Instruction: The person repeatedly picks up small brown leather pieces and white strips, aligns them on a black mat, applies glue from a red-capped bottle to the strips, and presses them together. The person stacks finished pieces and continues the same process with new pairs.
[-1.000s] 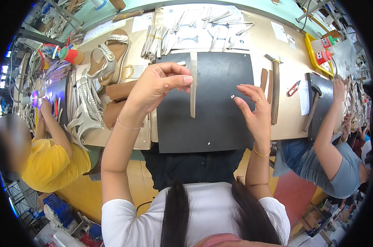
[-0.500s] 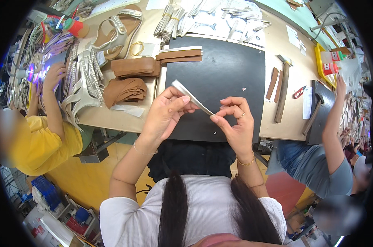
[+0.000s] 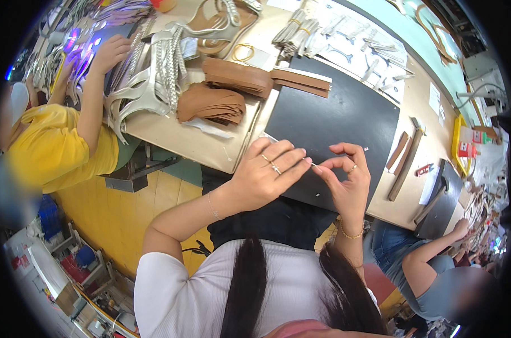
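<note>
Your left hand (image 3: 269, 174) is holding a pale strip (image 3: 314, 164), its fingers bunching close together around it; your right hand (image 3: 350, 183) is pinching the strip's end between thumb and forefinger, the middle finger lifting clear; the strip is showing as a thin edge between both sets of fingertips, over the black mat (image 3: 340, 107); brown pieces (image 3: 211, 105) are lying left of your fingers, a hammer (image 3: 406, 163) right of them.
</note>
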`<state>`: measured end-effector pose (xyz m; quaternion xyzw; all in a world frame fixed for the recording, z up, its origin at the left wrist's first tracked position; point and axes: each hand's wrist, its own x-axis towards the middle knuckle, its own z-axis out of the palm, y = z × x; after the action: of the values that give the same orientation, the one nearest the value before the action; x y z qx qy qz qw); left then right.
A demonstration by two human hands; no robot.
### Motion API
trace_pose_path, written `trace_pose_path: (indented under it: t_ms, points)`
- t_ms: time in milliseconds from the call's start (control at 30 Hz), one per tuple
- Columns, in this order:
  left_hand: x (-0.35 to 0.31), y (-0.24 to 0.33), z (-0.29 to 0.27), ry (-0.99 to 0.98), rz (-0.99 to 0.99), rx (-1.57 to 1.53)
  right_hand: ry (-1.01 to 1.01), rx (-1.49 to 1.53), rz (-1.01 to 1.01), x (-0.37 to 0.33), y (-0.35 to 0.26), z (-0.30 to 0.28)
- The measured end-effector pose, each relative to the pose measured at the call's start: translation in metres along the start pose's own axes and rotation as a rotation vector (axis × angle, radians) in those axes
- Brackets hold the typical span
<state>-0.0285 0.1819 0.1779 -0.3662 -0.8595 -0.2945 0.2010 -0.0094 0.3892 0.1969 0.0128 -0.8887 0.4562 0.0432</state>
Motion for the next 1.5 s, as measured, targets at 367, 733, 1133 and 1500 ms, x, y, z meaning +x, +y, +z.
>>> trace_pose_path:
  t_ms: [367, 733, 1133, 1500]
  points:
    - [-0.019, -0.021, -0.009, 0.019, -0.011, -0.031, -0.178, -0.004, 0.002, 0.019, -0.012, 0.016]
    - [-0.035, -0.039, -0.03, 0.053, -0.017, 0.045, -0.222, 0.109, -0.11, 0.062, -0.04, 0.035]
    - [-0.053, -0.017, -0.029, -0.278, 0.136, -0.087, -0.519, -0.329, -0.874, 0.157, -0.085, 0.184]
    - [-0.053, -0.025, -0.039, -0.249, 0.004, -0.166, -0.748, -0.424, -0.804, 0.171, -0.085, 0.198]
